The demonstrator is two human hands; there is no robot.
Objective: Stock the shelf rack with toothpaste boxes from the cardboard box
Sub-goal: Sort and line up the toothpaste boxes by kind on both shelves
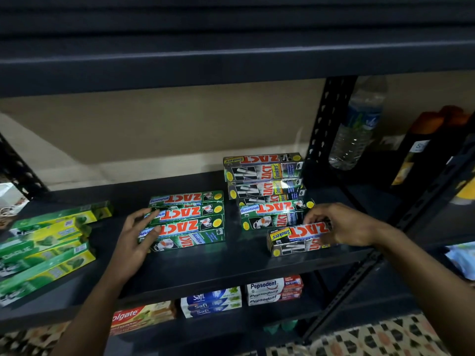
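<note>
Fingers of the right hand (344, 224) pinch a silver Smokers box (290, 240) near the shelf (218, 268) front, probably to square it with the Smokers stack (262, 173) behind, while the left hand (136, 240), fingers straight, steadies 3 green Whitening boxes (187, 222); the cardboard box is out of view.

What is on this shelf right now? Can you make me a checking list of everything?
Surface: dark shelf, bare along the front.
Job's things: green Whitening boxes side by side; Smokers stack behind on the right; Darlie boxes askew at the left.
Clutter: water bottle past the rack post.
Hands: left hand touches the Whitening boxes with straight fingers; right hand pinches a loose Smokers box.
Cables: nothing seen.
Surroundings: Colgate boxes, Safi boxes and Pepsodent boxes on the lower shelf.
</note>
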